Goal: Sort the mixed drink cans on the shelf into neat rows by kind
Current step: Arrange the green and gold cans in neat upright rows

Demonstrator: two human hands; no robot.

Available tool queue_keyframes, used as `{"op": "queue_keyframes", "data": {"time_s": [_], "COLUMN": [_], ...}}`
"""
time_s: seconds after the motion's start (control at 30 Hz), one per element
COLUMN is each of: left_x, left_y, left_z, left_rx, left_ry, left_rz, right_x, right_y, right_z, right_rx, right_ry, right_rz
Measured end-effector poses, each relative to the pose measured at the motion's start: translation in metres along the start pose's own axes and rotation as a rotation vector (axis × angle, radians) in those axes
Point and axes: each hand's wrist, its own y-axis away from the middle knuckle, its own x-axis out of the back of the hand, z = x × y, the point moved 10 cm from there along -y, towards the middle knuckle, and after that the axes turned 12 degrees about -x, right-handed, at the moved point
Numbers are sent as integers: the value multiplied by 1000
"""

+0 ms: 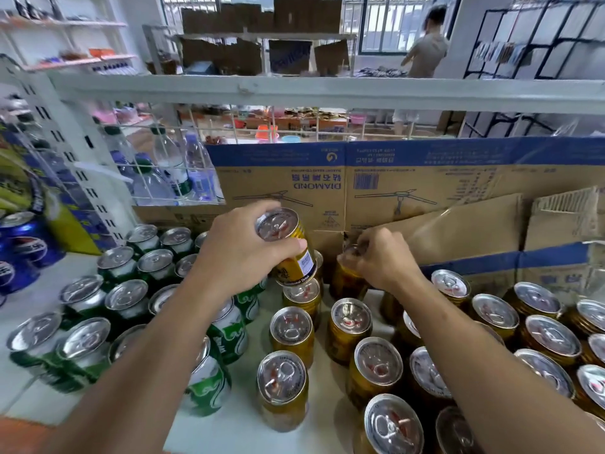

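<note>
Inspected on white shelf [327, 385], backed by cardboard sheets [409, 178]: green cans [131, 299] massed at left, gold cans [553, 335] standing in rows at centre and right, a bare lane between the two kinds.

Found left hand [242, 250] wrapped round held gold can [288, 244], fingers and thumb closed on its body, clear of the shelf and tilted, base close over the lid of a standing gold can.

Found right hand [383, 260] with fingers curled over the top of rear gold can [347, 283], close against the cardboard.

Judged step: seating the held can at the back of the gold rows.

Recommended:
- Bring upright before lowering.
- Set down just beside the rear can, never on a neighbour's lid.
- Steady the rear can during seating.
- Stay clear of the green block.
</note>
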Motion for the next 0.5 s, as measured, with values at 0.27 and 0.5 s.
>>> {"op": "queue_keyframes", "data": {"time_s": [0.27, 0.5], "left_x": [-22, -35], "left_y": [4, 2], "left_z": [-6, -13], "left_rx": [-6, -8], "left_ry": [-162, -127], "left_rz": [-144, -193], "right_x": [-19, -35], "right_y": [-2, -3], "right_z": [-8, -8], "right_rx": [-10, 6], "right_ry": [90, 113], "right_rz": [-16, -43]}}
